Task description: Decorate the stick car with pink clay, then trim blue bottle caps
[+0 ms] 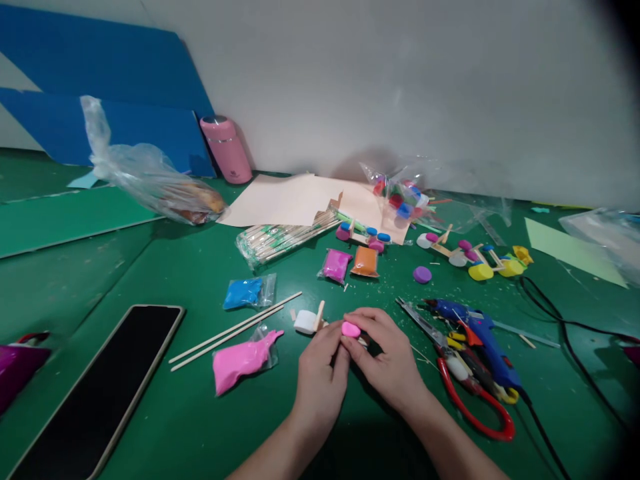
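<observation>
A small rounded lump of pink clay [351, 329] sits between the fingertips of both hands, just above the green table. My left hand [321, 365] is closed, its thumb and fingertips at the lump's left side. From the right, my right hand [387, 350] pinches the same lump with thumb and forefinger. Right behind my left fingers lies a white bottle cap [305, 322] with a small wooden stick [320, 315] standing up; my hands hide part of this piece. To the left rests an opened bag of pink clay [243, 360].
Two thin wooden sticks [235, 331], a blue clay packet [243, 293] and a phone [100, 393] lie left. At right are red-handled scissors [475, 407] and a blue glue gun [485, 340] with a black cord. Little cap-wheeled cars [450, 250] and a pink bottle [227, 150] stand behind.
</observation>
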### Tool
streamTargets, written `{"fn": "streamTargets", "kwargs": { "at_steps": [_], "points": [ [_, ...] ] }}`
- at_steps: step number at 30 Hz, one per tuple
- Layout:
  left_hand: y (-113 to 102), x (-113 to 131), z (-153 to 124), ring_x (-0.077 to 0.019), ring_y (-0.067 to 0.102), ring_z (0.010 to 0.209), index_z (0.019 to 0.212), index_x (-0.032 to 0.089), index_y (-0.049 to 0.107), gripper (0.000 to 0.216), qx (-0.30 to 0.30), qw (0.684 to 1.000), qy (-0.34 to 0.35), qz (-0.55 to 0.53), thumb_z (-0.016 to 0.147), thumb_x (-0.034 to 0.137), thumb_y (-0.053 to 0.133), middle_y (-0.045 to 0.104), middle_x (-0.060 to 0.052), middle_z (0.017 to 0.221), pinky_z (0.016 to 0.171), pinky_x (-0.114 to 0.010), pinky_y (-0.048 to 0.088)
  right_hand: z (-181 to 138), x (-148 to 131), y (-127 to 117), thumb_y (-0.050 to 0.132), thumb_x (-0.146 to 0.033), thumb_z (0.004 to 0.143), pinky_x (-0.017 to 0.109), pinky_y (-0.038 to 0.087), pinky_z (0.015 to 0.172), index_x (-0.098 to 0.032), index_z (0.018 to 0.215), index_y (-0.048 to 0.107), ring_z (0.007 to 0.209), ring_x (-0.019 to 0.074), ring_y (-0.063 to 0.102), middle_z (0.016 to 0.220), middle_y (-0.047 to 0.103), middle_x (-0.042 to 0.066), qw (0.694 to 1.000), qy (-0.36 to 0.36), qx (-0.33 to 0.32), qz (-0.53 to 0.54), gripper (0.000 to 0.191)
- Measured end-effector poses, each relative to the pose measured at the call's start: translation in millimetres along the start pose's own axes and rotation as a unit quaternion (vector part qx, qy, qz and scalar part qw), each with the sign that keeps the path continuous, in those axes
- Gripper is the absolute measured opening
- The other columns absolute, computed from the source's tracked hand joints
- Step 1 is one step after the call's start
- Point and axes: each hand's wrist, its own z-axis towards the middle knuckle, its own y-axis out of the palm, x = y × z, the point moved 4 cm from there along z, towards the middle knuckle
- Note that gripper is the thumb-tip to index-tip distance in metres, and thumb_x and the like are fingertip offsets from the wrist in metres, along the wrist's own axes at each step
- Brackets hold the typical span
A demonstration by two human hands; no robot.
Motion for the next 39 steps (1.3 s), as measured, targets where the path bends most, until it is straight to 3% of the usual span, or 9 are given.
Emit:
{"fn": "streamTargets", "kwargs": {
  "at_steps": [14,20,23,39],
  "points": [
    [1.4,-3.1,-1.1,-0.0167,0.058,0.091,0.101,0.019,0.059,0.03,-0.007,1.0,0.001,0.014,0.078,0.011,0.042,0.064,-0.006,0.1,0.082,-0.03,0.045,-0.1,1.1,1.2,0.053,-0.023,0.079,0.033,0.045,0.078,-0.022,0.094,0.061,0.09,0.0185,0.053,0.096,0.056,0.006,0.999,0.018,-0.004,0.035,0.018],
    [1.4,-3.2,-0.8,-0.0161,0.059,0.089,0.099,0.019,0.06,0.028,0.001,1.0,0.001,0.008,0.078,0.011,0.044,0.065,-0.005,0.097,0.081,-0.028,0.045,-2.7,1.7,-1.8,0.054,-0.024,0.078,0.034,0.043,0.083,-0.021,0.107,0.057,0.096,0.0189,0.051,0.103,0.055,0.007,0.999,0.017,0.008,0.041,0.03],
    [1.8,-2.6,-0.3,-0.0158,0.059,0.087,0.099,0.018,0.061,0.026,0.003,1.0,0.001,0.007,0.078,0.013,0.045,0.065,-0.006,0.097,0.08,-0.026,0.045,-2.3,0.1,-2.7,0.051,-0.023,0.081,0.034,0.043,0.084,-0.022,0.105,0.058,0.097,0.0182,0.051,0.104,0.053,0.007,0.999,0.016,0.013,0.043,0.026],
    [3.3,-4.5,-2.5,-0.0141,0.057,0.089,0.1,0.018,0.058,0.026,-0.004,1.0,0.009,0.009,0.08,0.012,0.042,0.064,-0.005,0.098,0.082,-0.025,0.043,-3.9,-2.2,-2.4,0.051,-0.02,0.081,0.037,0.044,0.077,-0.025,0.104,0.061,0.094,0.0191,0.051,0.103,0.054,0.006,0.998,-0.038,0.04,-0.022,0.026]
  ]
}}
